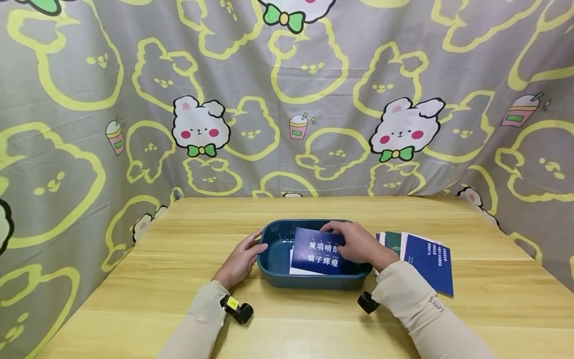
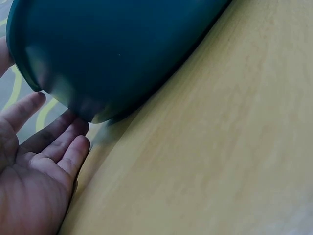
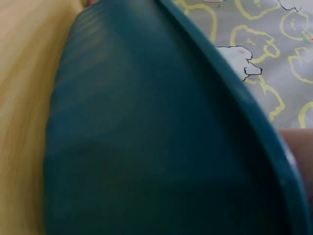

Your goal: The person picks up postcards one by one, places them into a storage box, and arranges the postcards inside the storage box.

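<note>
A dark teal oblong basin (image 1: 309,282) stands on the table. My left hand (image 1: 239,262) touches its left end, and in the left wrist view the fingers (image 2: 73,152) lie loosely against the outer wall. At the basin's right side my right hand (image 1: 354,242) reaches over the rim and pinches a dark blue booklet (image 1: 314,249) with white Chinese characters. This booklet is tilted in the basin, over a white-edged sheet or booklet (image 1: 298,270) that is partly covered. The right wrist view is mostly filled by the basin wall (image 3: 146,117), which hides the fingers.
To the right of the basin lies a fanned pile of booklets, with a blue one (image 1: 430,262) on top and a green one (image 1: 393,240) beside it. The right forearm partly covers them. A patterned curtain (image 1: 287,99) hangs behind the wooden table (image 1: 305,324).
</note>
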`<state>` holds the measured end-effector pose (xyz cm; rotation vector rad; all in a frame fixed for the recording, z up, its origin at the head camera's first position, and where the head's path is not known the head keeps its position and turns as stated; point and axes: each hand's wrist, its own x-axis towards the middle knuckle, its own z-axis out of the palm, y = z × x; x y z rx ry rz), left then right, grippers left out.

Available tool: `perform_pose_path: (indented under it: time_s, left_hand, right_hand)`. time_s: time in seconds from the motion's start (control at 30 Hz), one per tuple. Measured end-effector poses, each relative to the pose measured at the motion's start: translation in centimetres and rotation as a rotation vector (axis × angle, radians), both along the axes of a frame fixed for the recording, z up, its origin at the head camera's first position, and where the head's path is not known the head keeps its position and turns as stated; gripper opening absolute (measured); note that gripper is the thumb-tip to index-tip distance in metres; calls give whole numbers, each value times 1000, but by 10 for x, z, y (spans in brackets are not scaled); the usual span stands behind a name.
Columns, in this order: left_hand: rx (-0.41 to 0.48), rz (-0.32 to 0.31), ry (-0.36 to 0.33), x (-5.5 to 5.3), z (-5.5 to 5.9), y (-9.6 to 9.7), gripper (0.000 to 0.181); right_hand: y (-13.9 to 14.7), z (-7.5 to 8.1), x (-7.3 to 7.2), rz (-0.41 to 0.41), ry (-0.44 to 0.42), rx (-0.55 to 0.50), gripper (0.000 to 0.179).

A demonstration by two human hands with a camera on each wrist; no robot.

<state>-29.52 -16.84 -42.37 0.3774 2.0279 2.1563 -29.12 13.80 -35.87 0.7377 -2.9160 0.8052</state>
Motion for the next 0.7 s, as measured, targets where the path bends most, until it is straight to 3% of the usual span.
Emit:
perform_pose_path:
  time_s: [0.1,0.33,0.7]
  left_hand:
    - [4,4,-2,0,0,0,57]
    - [-6,7,-5,1,1,-1,59]
    - [-13,2,-7,-1,1,-2,58]
  right_hand:
    - [-3,-2,1,-13,18,22,57]
    - [-6,-8,2,-39,157,162,62]
    - [-10,-10,7,-62,202,296,71]
